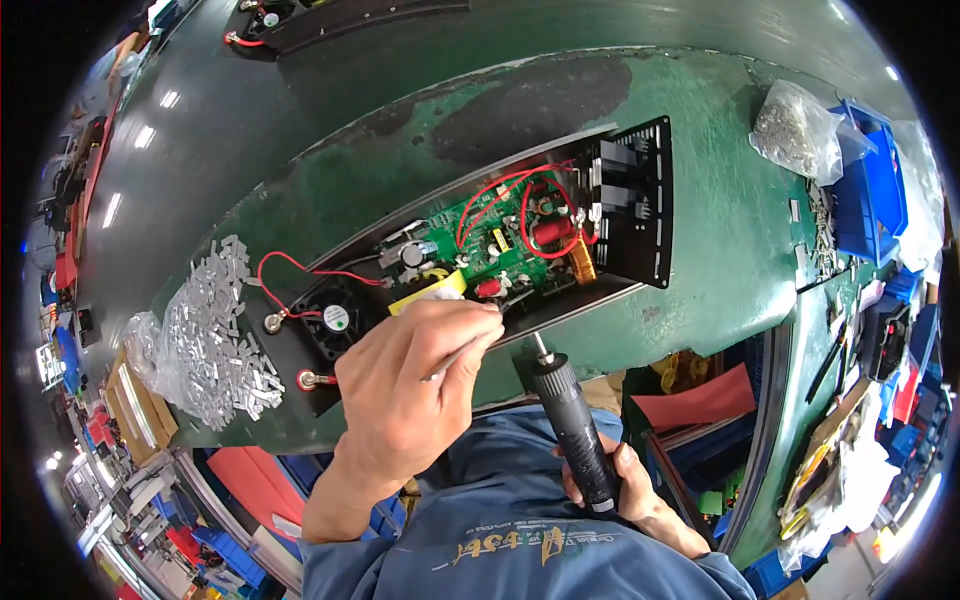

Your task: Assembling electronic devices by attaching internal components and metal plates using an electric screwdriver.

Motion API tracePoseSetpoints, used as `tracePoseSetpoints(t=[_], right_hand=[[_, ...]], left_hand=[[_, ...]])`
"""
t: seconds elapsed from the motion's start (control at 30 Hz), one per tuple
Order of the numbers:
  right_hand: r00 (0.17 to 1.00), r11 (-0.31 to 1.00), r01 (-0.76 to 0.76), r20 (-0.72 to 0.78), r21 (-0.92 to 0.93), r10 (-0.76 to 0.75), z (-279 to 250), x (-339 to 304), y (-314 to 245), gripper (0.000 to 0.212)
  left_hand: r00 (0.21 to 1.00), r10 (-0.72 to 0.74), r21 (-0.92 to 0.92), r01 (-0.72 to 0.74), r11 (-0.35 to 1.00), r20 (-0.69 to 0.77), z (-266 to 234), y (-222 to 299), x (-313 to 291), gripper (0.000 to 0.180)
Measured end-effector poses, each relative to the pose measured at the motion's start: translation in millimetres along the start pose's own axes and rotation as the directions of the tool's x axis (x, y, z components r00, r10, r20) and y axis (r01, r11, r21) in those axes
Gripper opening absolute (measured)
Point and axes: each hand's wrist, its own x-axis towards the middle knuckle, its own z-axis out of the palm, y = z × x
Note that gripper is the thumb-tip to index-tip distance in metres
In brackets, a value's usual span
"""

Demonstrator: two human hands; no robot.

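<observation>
Green board (500, 245) lies at twelve o'clock of the left hand (415, 385) pinching a small metal piece (462, 355), while the right hand (625, 490) grips a screwdriver (575, 425).

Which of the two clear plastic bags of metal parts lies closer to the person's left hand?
The clear bag spilling flat silvery metal pieces at the bench's left end, near the left hand; the other clear bag sits far right beside blue bins.
</observation>
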Motion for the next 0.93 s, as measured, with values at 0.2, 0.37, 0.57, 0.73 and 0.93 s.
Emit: tracePoseSetpoints(t=[0.2, 0.37, 0.57, 0.73, 0.93], right_hand=[[0.991, 0.999, -0.018, -0.135, 0.048, 0.024, 6, -1, 7, 0.092], [0.979, 0.994, -0.048, -0.204, -0.1, 0.027, 11, 0, 7, 0.106], [0.976, 0.987, 0.007, -0.214, -0.163, -0.042, 17, -1, 2, 0.101], [0.965, 0.947, 0.04, -0.234, -0.318, -0.119, 21, -2, -3, 0.088], [0.962, 0.912, 0.015, -0.242, -0.41, -0.124, 17, -8, 8, 0.086]], left_hand=[[1.0, 0.008, -0.012, -0.008, 1.0, 0.024, 1, 0, -1, 0.024], [0.998, -0.004, -0.008, 0.004, 1.0, 0.064, -2, 2, -1, 0.023], [0.996, -0.027, -0.038, 0.031, 0.999, 0.084, -6, 4, 3, 0.021], [0.992, -0.032, -0.04, 0.037, 0.999, 0.121, -12, 6, 6, 0.023], [0.982, -0.039, -0.103, 0.059, 0.993, 0.184, -23, 14, 11, 0.036]])
